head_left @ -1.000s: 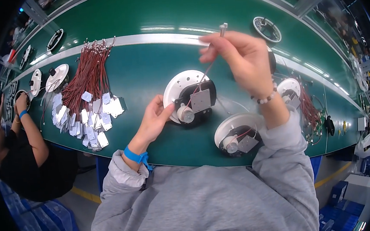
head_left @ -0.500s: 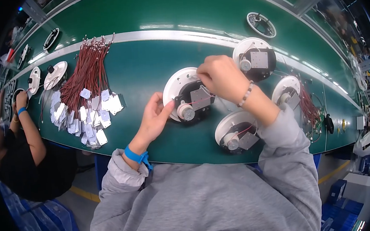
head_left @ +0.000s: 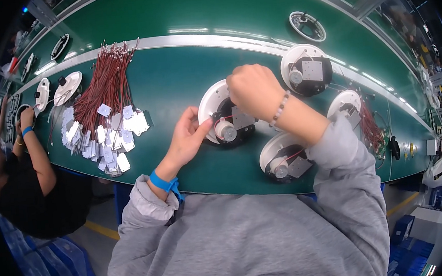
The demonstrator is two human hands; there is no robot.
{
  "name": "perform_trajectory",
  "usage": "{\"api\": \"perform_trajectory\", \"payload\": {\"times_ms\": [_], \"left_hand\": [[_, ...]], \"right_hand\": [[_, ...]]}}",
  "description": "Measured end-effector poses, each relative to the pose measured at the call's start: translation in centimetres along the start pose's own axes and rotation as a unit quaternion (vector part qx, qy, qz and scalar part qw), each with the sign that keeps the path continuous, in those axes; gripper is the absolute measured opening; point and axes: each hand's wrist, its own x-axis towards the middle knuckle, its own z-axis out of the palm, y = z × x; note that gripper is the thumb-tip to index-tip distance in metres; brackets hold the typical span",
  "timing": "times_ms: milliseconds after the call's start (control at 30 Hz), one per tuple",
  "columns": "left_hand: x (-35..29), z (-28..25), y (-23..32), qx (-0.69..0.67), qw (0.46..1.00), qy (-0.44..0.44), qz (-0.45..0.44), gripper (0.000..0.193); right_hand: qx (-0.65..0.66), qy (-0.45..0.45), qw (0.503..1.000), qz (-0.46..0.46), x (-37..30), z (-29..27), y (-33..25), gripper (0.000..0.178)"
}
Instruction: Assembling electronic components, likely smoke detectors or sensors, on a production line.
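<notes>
A round white housing with a black inner base lies on the table in front of me. It carries a small cylindrical motor, a flat grey metal plate and a thin red wire. My left hand grips the housing's left edge, thumb by the motor and fingers behind the rim. Over the upper right of the same housing is my right hand, its fingers curled closed and pointing down. Its fingertips, and anything between them, are hidden behind the hand.
Similar assemblies sit at right: one far, one near, one beyond my forearm. A bundle of red wires with metal plates lies left. A ring-shaped part rests on the far green strip. A co-worker's arm reaches in at far left.
My right hand has shifted slightly left and its wrist has turned, covering more of the housing's upper part. My left hand keeps its grip. The far ring-shaped part has moved a little left.
</notes>
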Motion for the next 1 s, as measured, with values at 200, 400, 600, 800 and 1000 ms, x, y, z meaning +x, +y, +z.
{"api": "perform_trajectory", "payload": {"times_ms": [200, 400, 600, 800, 1000], "left_hand": [[0.0, -0.2, -0.2, -0.001, 1.000, -0.003, -0.004, 0.018], [0.1, -0.2, -0.2, 0.013, 1.000, 0.002, -0.005, 0.018], [0.0, -0.3, -0.2, 0.005, 1.000, 0.000, -0.012, 0.019], [0.3, -0.2, -0.2, -0.010, 1.000, -0.024, -0.014, 0.019], [0.3, 0.0, -0.2, -0.006, 0.999, -0.037, -0.002, 0.019]], "right_hand": [[0.049, -0.008, 0.995, 0.083, -0.2, -0.7, 0.4, 0.005], [0.135, -0.004, 0.988, 0.080, -0.7, -0.4, 1.7, 0.008], [0.134, 0.034, 0.990, 0.036, -1.0, 0.2, 1.5, 0.006], [0.095, 0.065, 0.993, 0.018, -1.1, 1.2, 1.1, 0.004], [0.225, 0.071, 0.968, 0.083, -1.5, 1.5, 1.4, 0.008]]}}
